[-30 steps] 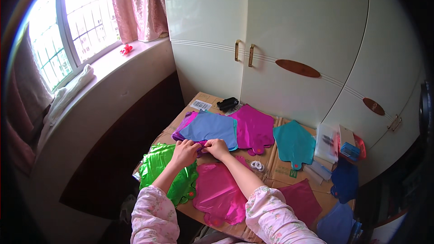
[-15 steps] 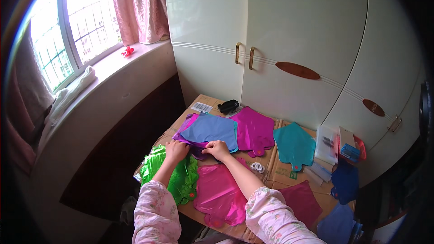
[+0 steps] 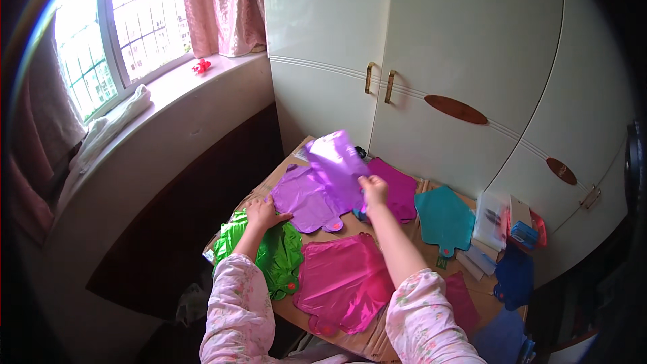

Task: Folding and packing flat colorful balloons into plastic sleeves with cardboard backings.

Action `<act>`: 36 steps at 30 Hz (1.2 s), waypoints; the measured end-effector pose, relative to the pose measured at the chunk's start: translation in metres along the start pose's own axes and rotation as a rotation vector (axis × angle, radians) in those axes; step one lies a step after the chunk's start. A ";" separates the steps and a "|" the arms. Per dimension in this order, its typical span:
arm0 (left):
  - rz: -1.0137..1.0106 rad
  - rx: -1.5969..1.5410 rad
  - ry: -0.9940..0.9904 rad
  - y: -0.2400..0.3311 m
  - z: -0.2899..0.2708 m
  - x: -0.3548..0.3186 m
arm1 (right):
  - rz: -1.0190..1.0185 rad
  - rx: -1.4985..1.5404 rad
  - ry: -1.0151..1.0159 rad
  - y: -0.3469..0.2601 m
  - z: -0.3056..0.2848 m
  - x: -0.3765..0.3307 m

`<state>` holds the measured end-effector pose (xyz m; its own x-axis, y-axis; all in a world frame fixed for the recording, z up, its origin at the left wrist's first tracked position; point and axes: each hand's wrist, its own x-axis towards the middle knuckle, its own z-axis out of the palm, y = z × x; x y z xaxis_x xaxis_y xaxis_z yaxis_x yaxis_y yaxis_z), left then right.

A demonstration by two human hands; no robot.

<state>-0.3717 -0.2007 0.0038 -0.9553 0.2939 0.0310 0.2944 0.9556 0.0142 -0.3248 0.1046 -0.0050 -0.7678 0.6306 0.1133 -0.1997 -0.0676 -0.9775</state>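
Observation:
My right hand [image 3: 373,192] pinches the edge of a shiny purple foil balloon [image 3: 335,165], flat and uninflated, raised and tilted above the cardboard. Below it lies another flat purple balloon [image 3: 303,199] with a rounded tab. My left hand [image 3: 264,212] rests, fingers spread, on the left edge of that lower balloon, next to crinkled green foil balloons [image 3: 283,263]. Nearest me is a pink foil balloon [image 3: 344,276]. A magenta balloon [image 3: 399,192] lies behind my right hand, partly covered. Only a sliver of blue shows beneath the raised balloon.
A teal balloon [image 3: 445,219] lies at the right, near clear plastic packets [image 3: 490,219] and a red basket [image 3: 539,226]. Dark blue [image 3: 515,276] and lighter blue [image 3: 502,337] balloons sit along the right edge. A white wardrobe [image 3: 465,34] stands directly behind; a window ledge [image 3: 222,67] is left.
My right hand has lifted a purple balloon up and to the right, uncovering another purple one. The blue balloon on top of the pile is now mostly out of sight. My left hand has spread open.

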 end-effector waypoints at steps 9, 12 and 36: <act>-0.023 -0.035 -0.005 -0.002 0.000 0.000 | -0.800 -0.570 0.254 -0.117 -0.035 0.024; -0.048 -0.072 0.050 -0.010 -0.002 -0.011 | -1.030 -0.779 0.081 -0.155 -0.008 -0.012; 0.249 -0.605 0.206 -0.114 -0.006 -0.161 | -1.407 -0.902 -1.253 0.007 0.093 -0.276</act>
<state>-0.2519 -0.3572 0.0030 -0.8505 0.4361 0.2941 0.5245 0.6616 0.5359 -0.1705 -0.1417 -0.0266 -0.3766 -0.8622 0.3388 -0.8945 0.4335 0.1089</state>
